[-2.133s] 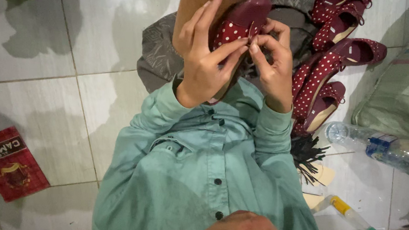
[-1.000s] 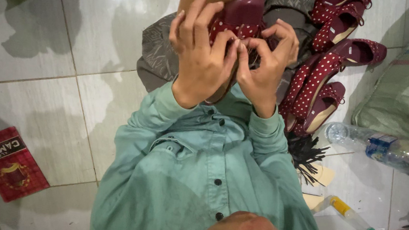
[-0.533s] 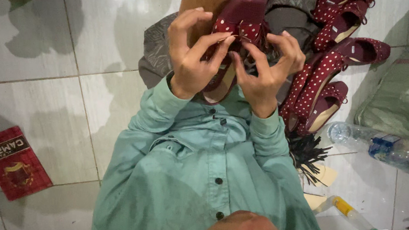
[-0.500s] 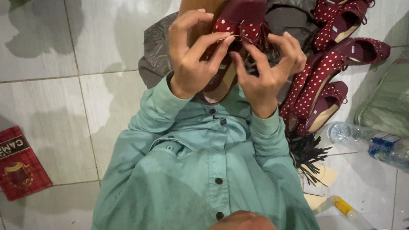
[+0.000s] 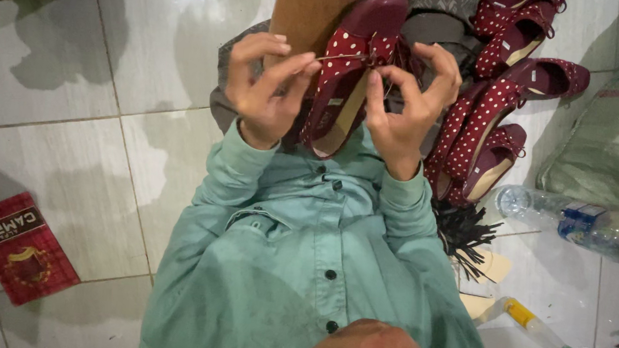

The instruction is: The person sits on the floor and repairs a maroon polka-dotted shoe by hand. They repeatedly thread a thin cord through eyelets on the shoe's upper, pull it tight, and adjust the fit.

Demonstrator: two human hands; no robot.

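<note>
A maroon flat shoe (image 5: pixel 350 74) with a white-dotted red front band and a tan insole stands tilted between my hands, over my teal shirt. My left hand (image 5: pixel 264 89) pinches a thin strap or thread at the band's left side. My right hand (image 5: pixel 407 104) grips the band's right side, fingers curled. A brown board (image 5: pixel 311 8) lies under the shoe's toe.
A heap of matching maroon dotted shoes (image 5: pixel 503 101) lies to the right. A clear plastic water bottle (image 5: pixel 578 224), a small glue bottle with yellow and green cap (image 5: pixel 536 332), black fringe (image 5: pixel 463 234) and a red packet (image 5: pixel 17 247) sit on the white tiled floor (image 5: pixel 69 140).
My hands have lowered and spread apart, baring more of the shoe. My left hand now pulls a thin strand out from the dotted band.
</note>
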